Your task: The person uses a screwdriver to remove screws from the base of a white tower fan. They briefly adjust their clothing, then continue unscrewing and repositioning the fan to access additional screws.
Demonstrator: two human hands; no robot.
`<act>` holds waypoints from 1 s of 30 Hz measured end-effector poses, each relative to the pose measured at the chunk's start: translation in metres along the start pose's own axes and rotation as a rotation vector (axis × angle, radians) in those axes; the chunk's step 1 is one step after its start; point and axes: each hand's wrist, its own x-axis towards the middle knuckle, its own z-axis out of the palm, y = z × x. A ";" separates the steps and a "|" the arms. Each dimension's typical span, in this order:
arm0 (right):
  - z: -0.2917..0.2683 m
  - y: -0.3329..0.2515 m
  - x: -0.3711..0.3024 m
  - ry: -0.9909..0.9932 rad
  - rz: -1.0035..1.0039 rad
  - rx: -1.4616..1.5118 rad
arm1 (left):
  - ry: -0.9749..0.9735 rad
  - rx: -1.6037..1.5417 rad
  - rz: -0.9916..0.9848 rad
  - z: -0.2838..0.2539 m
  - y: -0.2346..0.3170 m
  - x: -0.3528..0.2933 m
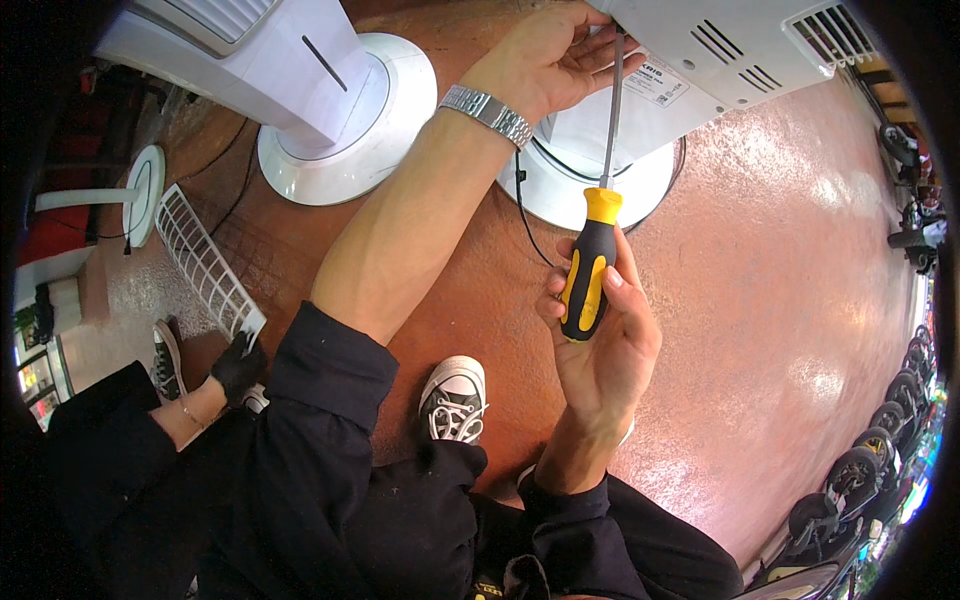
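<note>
A screwdriver with a yellow-and-black handle is held upright in the right hand, whose fingers are closed around the handle, thumb laid along its side. The grey shaft runs straight up from the handle, and its tip is set against the underside of a white fan housing near the top edge of the view. The exact point of contact is hidden by the left hand.

The left hand is placed at the lower edge of that housing, fingers curled loosely about the shaft tip and the plastic edge; whether anything small is pinched there cannot be told. A metal-link watch is worn on the left wrist.

Below the housing a round white base is seen on the reddish floor, with a black cable trailing down from it. Toward the upper left of the floor a second white fan unit stands on its own round base. Further left a white grille lies flat, and a small white stand is just beyond it. A black-and-white sneaker is planted on the floor between the two forearms.
</note>
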 end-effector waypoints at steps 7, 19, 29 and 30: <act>0.001 0.000 -0.003 0.004 0.011 -0.010 | -0.061 -0.019 0.003 -0.007 0.000 0.003; 0.003 0.000 -0.005 0.027 0.017 -0.027 | -0.013 0.010 0.008 0.002 -0.001 -0.007; 0.000 0.003 -0.004 -0.056 0.090 0.242 | 0.009 0.023 0.009 0.002 -0.002 -0.012; -0.001 0.005 -0.003 -0.048 0.095 0.247 | 0.014 0.023 0.007 -0.002 -0.002 -0.011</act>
